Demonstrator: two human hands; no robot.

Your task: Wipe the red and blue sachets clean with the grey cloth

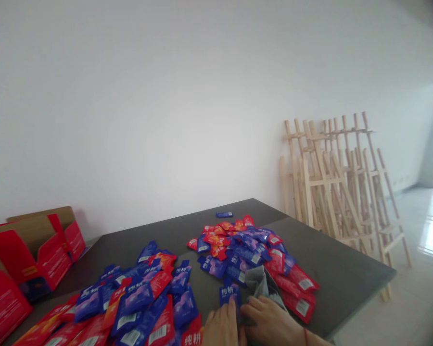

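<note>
Below our hands spreads a dark table (341,276), with a white wall (166,110) beyond it. Wooden easels (324,182) stand well to our right hand's right; red boxes (54,257) sit well left of our left hand. Our left hand (222,327) stretches its fingertips onto a blue packet (224,293) just ahead; our right hand (269,319) bends over a grey cloth (257,281). We cannot tell whether either grips.

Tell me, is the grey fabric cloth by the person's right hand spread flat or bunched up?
Bunched up: the grey fabric cloth rises in creased folds above the dark grey tabletop, beside the right hand.
</note>
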